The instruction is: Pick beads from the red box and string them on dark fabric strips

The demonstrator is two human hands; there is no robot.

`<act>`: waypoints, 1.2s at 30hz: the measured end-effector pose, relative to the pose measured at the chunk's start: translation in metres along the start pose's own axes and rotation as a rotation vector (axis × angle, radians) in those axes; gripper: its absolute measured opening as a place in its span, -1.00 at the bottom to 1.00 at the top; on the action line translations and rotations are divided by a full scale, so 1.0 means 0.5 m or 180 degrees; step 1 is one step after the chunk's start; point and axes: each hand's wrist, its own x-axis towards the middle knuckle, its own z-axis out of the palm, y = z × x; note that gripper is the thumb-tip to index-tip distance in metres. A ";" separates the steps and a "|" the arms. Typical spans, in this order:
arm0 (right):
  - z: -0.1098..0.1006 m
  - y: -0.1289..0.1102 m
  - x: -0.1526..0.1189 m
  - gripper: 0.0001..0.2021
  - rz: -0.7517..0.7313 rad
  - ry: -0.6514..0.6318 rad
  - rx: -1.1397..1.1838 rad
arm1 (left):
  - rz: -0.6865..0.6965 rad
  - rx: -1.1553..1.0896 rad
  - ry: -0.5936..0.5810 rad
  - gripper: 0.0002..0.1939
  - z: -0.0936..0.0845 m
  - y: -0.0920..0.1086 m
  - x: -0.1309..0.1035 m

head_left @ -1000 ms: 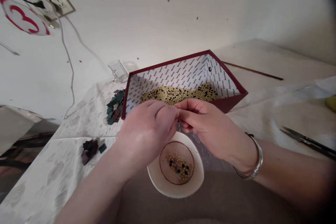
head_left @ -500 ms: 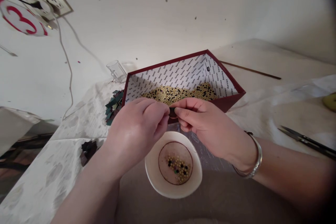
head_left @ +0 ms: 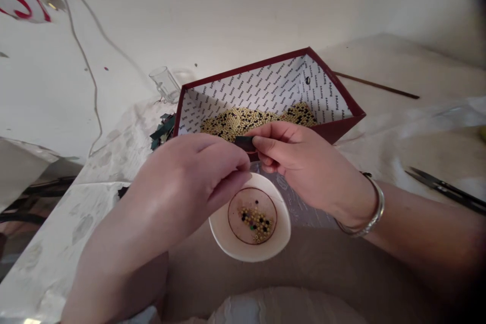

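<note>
As seen from here, the right hand (head_left: 292, 162) clamps a dark strip (head_left: 244, 143) between thumb and index finger. The strip is located at the near side of the box (head_left: 261, 86), beyond the bowl (head_left: 283, 217). The left hand (head_left: 190, 177) is beside the strip, fingers curled; whether they grasp anything, I cannot tell. Small beads (head_left: 258, 225) lie in the bowl. Snips (head_left: 448, 190) lie to the right.

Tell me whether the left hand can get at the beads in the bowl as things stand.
Probably yes: the left hand is right by the rim of the bowl, and nothing covers the beads. Whether it already holds something is hidden.
</note>
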 end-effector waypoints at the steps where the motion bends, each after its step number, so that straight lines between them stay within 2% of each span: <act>1: 0.000 0.000 0.000 -0.91 0.0013 -0.0024 0.0023 | -0.0074 0.0035 0.0131 -0.91 -0.003 0.000 0.000; 3: 0.001 0.000 -0.001 -0.92 0.0066 -0.0098 0.0070 | -0.0204 0.0122 0.0452 -0.93 -0.004 0.002 0.002; 6: 0.003 -0.003 -0.006 -0.94 0.0236 -0.0193 0.0110 | -0.0175 0.0139 0.0812 -0.91 0.005 0.006 0.006; 10: 0.008 -0.013 -0.016 -0.93 0.0338 -0.0366 0.0364 | 0.0305 0.0080 0.1111 -0.73 0.031 0.007 0.013; 12: 0.009 -0.019 -0.020 -0.89 0.0344 -0.0519 0.0604 | 0.0471 0.0144 0.1227 -0.70 0.042 0.004 0.017; 18: 0.004 -0.033 -0.021 -0.90 0.0591 -0.0720 0.1095 | 0.0329 0.0017 0.1106 -0.73 0.053 -0.008 0.026; 23: 0.001 -0.029 -0.017 -0.92 0.0522 -0.0668 0.1205 | 0.0338 -0.0255 0.1302 -0.64 0.065 -0.015 0.027; 30: 0.000 -0.024 -0.017 -0.91 0.0181 -0.0510 0.0815 | 0.0106 -0.0643 0.1546 -0.61 0.078 -0.017 0.028; 36: 0.001 -0.019 -0.016 -0.87 0.0059 -0.0355 0.0446 | -0.0110 -0.0526 0.1502 -0.62 0.078 -0.014 0.026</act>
